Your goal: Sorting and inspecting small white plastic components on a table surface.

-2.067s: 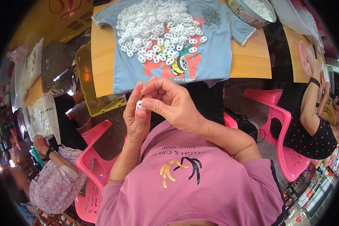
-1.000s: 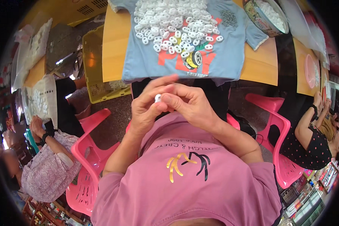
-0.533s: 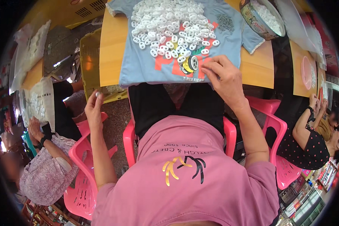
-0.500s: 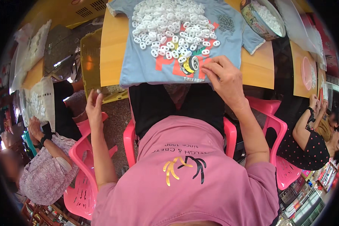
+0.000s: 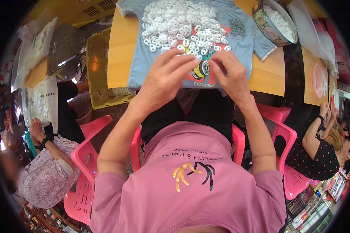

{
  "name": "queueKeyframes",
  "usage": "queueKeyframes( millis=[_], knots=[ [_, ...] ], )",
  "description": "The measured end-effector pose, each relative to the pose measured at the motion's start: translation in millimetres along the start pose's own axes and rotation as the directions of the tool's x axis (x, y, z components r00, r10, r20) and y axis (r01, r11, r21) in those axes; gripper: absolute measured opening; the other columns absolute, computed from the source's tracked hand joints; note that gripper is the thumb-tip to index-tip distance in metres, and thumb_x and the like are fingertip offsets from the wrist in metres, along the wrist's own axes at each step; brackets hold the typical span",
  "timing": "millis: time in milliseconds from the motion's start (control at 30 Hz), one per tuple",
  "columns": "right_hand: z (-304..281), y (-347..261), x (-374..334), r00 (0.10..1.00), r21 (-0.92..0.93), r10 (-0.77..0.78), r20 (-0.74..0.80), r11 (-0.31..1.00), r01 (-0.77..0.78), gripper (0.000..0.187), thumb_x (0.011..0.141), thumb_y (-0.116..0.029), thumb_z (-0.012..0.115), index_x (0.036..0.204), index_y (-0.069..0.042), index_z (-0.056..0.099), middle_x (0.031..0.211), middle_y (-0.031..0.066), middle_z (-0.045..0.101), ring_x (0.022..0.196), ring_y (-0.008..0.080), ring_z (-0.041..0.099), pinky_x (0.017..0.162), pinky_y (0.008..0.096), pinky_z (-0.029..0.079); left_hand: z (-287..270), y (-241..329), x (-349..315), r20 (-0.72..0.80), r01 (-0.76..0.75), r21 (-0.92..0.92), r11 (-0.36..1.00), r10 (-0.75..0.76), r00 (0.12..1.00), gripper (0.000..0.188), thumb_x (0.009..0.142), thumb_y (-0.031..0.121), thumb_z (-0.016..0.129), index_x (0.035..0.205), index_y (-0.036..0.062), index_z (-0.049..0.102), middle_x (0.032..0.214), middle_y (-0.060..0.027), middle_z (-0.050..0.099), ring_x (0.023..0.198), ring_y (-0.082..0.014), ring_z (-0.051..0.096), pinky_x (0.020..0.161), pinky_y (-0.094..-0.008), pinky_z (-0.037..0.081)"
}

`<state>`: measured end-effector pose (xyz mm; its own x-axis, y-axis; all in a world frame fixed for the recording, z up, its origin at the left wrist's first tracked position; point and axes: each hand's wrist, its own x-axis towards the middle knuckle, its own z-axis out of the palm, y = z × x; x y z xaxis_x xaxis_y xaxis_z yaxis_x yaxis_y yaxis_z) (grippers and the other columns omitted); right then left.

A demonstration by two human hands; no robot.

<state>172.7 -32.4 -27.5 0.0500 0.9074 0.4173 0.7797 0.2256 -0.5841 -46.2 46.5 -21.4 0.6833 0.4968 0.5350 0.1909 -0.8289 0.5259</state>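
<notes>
Many small white oval plastic pieces with two holes (image 5: 179, 23) lie heaped on a blue-grey T-shirt (image 5: 144, 73) spread over the table. My left hand (image 5: 163, 79) reaches over the shirt's near part, its fingers closing at the tips on a small white plastic piece (image 5: 199, 57). Just right of it, my right hand (image 5: 231, 73) is closed in a pinch, fingertips close to the left ones. Whatever it pinches is too small to make out. Small dark metal parts (image 5: 237, 28) lie in a little pile on the shirt, beyond my right hand.
A patterned round tub (image 5: 274, 23) of white pieces stands at the far right of the wooden table (image 5: 268, 77). A yellow crate (image 5: 105, 70) sits lower, at the table's left. Pink chairs (image 5: 85, 151) flank me. Other people work at both sides, with a pink basin (image 5: 318, 80) at the right.
My left hand has moved from beside the yellow crate, right and forward, to the near edge of the white pieces. My right hand has shifted slightly forward and stays pinched.
</notes>
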Motion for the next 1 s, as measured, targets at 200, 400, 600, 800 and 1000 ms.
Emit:
queueKeyframes(
  millis=[200, 400, 600, 800, 1000],
  knots=[
    [1.2, 7.1, -0.4, 1.000, 0.019, -0.008, -0.013, 1.000, 0.008, 0.013, 0.083, -0.001, 0.069, 0.094, 0.000, 0.063, 0.093, 0.0106, 0.064, 0.070, 0.0190, 0.064, 0.057, 0.0284, 0.050, 12.8, -22.0, 18.7, 0.243, -0.208, 0.107, 0.972, 0.177, 0.954, 0.034, 0.075, 0.005, 0.061, 0.109, 0.0087, 0.065, 0.114, -0.0072, 0.059, 0.115, -0.0291, 0.051, 0.098, -0.0416, 0.042],
    [0.0, 10.7, -2.5, 0.999, 0.067, -0.021, -0.048, 0.997, 0.024, 0.012, 0.083, -0.001, 0.069, 0.094, 0.001, 0.063, 0.094, 0.0099, 0.064, 0.069, 0.0181, 0.063, 0.057, 0.0275, 0.049, -12.4, -42.0, 15.5, 0.144, -0.146, 0.177, 0.973, 0.121, 0.982, 0.031, 0.072, 0.002, 0.063, 0.102, 0.0064, 0.066, 0.111, -0.0090, 0.060, 0.111, -0.0316, 0.053, 0.094, -0.0419, 0.045],
    [-2.5, 11.2, -8.5, 0.988, 0.189, 0.112, -0.105, 0.978, -0.091, 0.012, 0.086, -0.001, 0.067, 0.097, 0.001, 0.063, 0.095, 0.0101, 0.065, 0.072, 0.0151, 0.063, 0.061, 0.0254, 0.050, -8.1, -44.3, 24.3, -0.056, 0.021, 0.262, 0.965, -0.006, 0.998, 0.032, 0.072, -0.002, 0.065, 0.104, 0.0066, 0.067, 0.112, -0.0094, 0.060, 0.108, -0.0317, 0.053, 0.093, -0.0410, 0.045],
    [-2.2, 13.9, -9.9, 0.980, 0.215, 0.139, -0.142, 0.971, -0.106, 0.011, 0.087, -0.001, 0.066, 0.098, 0.000, 0.063, 0.094, 0.0095, 0.065, 0.073, 0.0138, 0.064, 0.062, 0.0256, 0.051, 28.8, -20.8, 44.7, 0.073, -0.157, 0.266, 0.951, 0.142, 0.987, 0.037, 0.070, 0.008, 0.065, 0.108, 0.0080, 0.064, 0.108, -0.0074, 0.059, 0.108, -0.0291, 0.052, 0.092, -0.0443, 0.041],
    [-2.9, 11.8, -9.2, 0.981, 0.226, 0.138, -0.135, 0.969, -0.105, 0.011, 0.087, -0.002, 0.066, 0.097, 0.000, 0.063, 0.092, 0.0100, 0.065, 0.071, 0.0148, 0.063, 0.062, 0.0262, 0.050, 19.7, -19.1, 31.6, 0.125, -0.130, 0.263, 0.956, 0.100, 0.987, 0.023, 0.073, 0.010, 0.065, 0.096, 0.0081, 0.065, 0.094, -0.0071, 0.057, 0.102, -0.0277, 0.054, 0.090, -0.0417, 0.040]
  ],
)
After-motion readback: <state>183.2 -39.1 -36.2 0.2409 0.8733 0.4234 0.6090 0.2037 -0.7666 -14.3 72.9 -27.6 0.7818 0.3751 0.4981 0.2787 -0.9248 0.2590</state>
